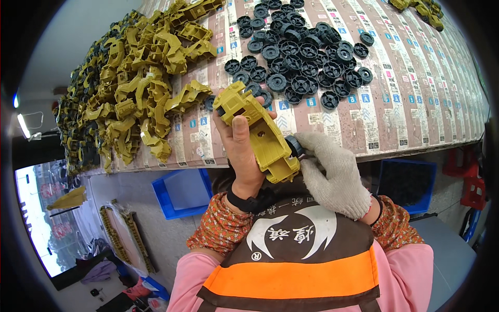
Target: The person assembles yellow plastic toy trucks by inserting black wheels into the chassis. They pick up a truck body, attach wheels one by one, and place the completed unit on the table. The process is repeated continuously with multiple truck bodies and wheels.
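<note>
My bare left hand (240,148) grips a yellow plastic toy truck body (262,136), tilted so that its open bed faces up. At the bed's right side sits a black toy wheel (294,146). My right hand (332,174), in a pale knitted glove, has its thumb and fingers closed on that wheel, pressed against the truck body. Just beyond my hands, a loose pile of black toy wheels (307,60) lies on the table (384,114). Whether an axle joins the held wheel to the body is hidden.
A large heap of yellow truck bodies (148,73) covers the table's left side, with several more yellow parts (423,11) at the far right. Below the table edge stand a blue bin (183,193) and another blue bin (408,182) with dark contents. Red crates (470,179) are at the right.
</note>
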The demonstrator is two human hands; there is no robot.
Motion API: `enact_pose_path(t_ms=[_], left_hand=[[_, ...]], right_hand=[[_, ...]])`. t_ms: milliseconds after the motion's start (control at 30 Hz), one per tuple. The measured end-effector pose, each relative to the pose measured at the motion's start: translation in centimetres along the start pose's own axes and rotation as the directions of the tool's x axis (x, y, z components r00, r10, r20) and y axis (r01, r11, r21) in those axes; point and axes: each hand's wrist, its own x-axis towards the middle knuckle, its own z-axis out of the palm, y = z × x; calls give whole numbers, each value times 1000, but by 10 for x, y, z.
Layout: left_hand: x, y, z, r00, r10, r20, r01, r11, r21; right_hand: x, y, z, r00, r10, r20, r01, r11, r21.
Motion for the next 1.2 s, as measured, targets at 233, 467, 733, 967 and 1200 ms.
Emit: enact_pose_path(t_ms=[233, 467, 733, 967, 1200], left_hand=[[-11, -1, 0, 996, 86, 24, -86, 996, -1], [-17, -7, 4, 990, 138, 17, -139, 986, 89], [-13, -15, -7, 997, -8, 73, 2, 997, 79], [1, 18, 3, 935, -254, 247, 280, 957, -73], [0, 15, 3, 910, -318, 265, 356, 928, -109]], right_hand=[[1, -17, -5, 984, -158, 79, 171, 968, -186], [-2, -14, -3, 979, -169, 114, 189, 960, -206], [5, -17, -18, 982, -10, 189, 38, 989, -146], [61, 10, -67, 985, -100, -138, 38, 917, -397], [75, 41, -92, 994, -71, -81, 9, 806, -591]])
